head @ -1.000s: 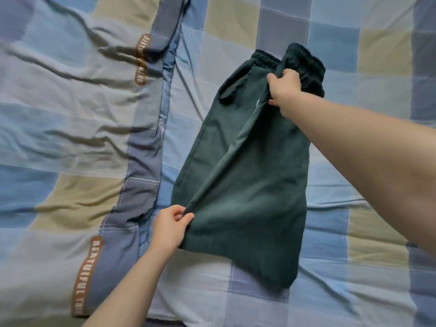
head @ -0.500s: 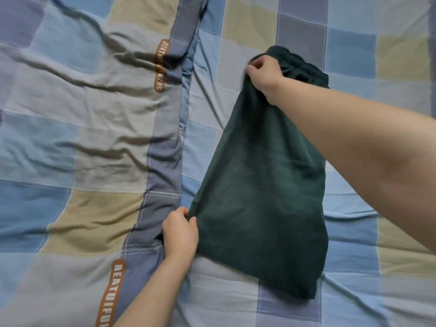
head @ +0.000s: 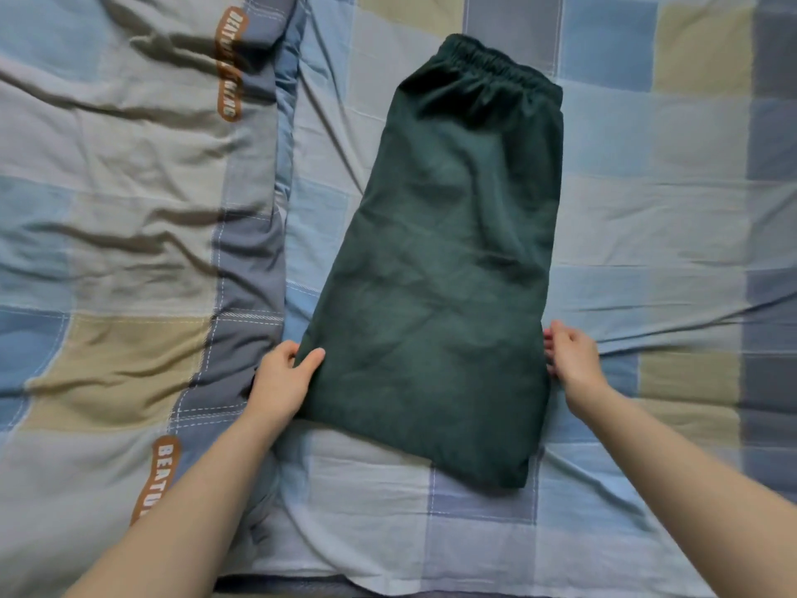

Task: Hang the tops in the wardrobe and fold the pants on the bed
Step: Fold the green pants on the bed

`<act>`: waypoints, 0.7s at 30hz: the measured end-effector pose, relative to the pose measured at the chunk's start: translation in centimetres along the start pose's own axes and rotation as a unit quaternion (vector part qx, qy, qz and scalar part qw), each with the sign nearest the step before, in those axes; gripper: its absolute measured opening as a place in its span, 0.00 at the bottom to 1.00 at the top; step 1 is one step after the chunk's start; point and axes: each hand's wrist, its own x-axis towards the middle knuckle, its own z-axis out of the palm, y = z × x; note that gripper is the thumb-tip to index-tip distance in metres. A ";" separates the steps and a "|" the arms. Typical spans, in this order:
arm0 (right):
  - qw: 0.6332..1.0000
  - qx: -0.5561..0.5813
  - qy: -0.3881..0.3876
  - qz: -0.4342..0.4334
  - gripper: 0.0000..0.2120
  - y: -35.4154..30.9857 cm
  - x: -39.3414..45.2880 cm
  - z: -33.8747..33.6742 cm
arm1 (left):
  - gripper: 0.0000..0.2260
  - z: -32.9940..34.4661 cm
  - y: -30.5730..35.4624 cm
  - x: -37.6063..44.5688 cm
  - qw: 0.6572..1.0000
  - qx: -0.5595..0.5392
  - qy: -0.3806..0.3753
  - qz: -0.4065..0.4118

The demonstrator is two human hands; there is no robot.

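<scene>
We judge the dark green shorts (head: 440, 269), frame centre, soft and limp; left hand (head: 282, 379) pinches the hem corner, right hand (head: 571, 358) touches the opposite edge, grip unclear.

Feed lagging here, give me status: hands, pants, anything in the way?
Left hand pinching pants' left edge near hem. Right hand at right edge, grip unclear. Pants halved lengthwise, flat on bed. Nothing blocking.

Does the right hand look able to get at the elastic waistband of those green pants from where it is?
Probably yes: the waistband lies bare at the far end, nothing on it, and the right hand sits beside the pants, free.
</scene>
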 end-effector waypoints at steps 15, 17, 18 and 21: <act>0.960 0.244 -0.135 0.026 0.09 1.1 -2.5 -9.2 | 0.10 2.1 -1.9 -4.7 0.934 -0.285 -0.192 -0.099; 0.949 0.270 -0.147 0.065 0.15 1.9 -2.0 -9.9 | 0.08 3.3 -2.9 -5.8 0.948 -0.240 -0.180 -0.104; 0.938 0.286 -0.170 0.097 0.17 2.5 -1.8 -10.0 | 0.07 3.8 -3.5 -6.3 0.961 -0.207 -0.153 -0.106; 0.921 0.222 -0.279 0.157 0.19 4.6 -2.1 -9.7 | 0.03 5.1 -4.8 -7.1 0.977 -0.147 -0.101 -0.117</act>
